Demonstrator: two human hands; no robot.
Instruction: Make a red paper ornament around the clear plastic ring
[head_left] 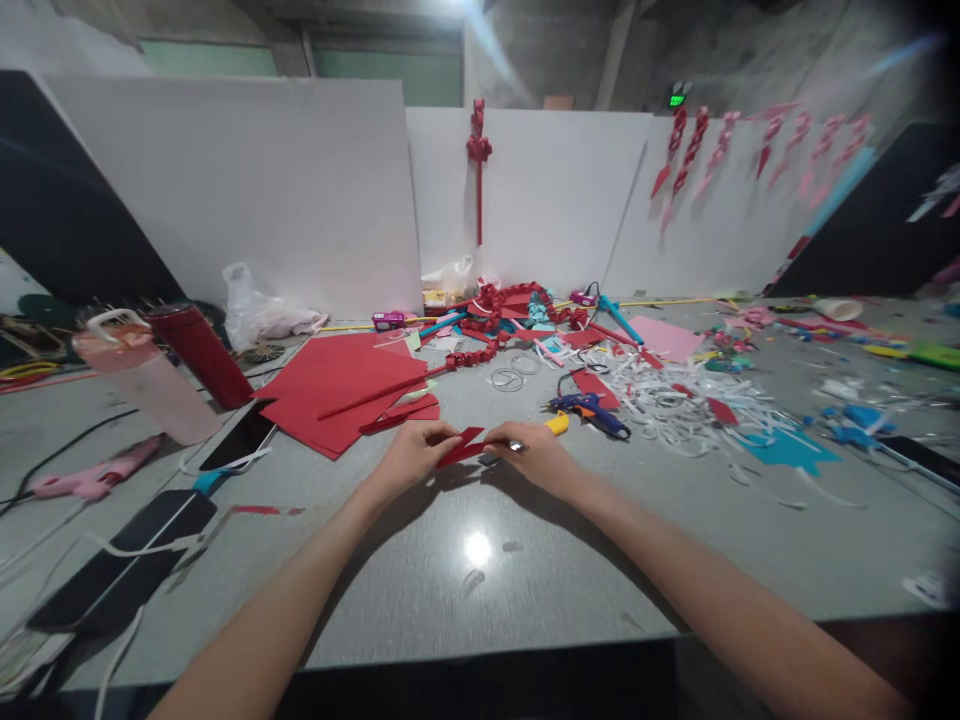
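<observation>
My left hand (415, 452) is closed in a pinch on the left end of a small folded piece of red paper (466, 446), low over the table. On its right end, my right hand (538, 458) is also pinched. A small shiny metal bit (516, 445) and a dark grey piece show at the right fingers; what they belong to is partly hidden. Behind that hand a yellow end (556, 424) sticks out. Red paper sheets (330, 385) lie beyond the left hand, with a red braided paper strip (450, 362) across them. A blue glue gun (589, 408) rests beyond the right hand.
Shredded white paper strips (667, 385) heap at the right. A pink bottle (150, 380), a red flask (202, 355), a pink glue gun (97, 472) and a corded dark device (127, 560) stand or lie left. White panels (525, 210) at the back carry paper chains.
</observation>
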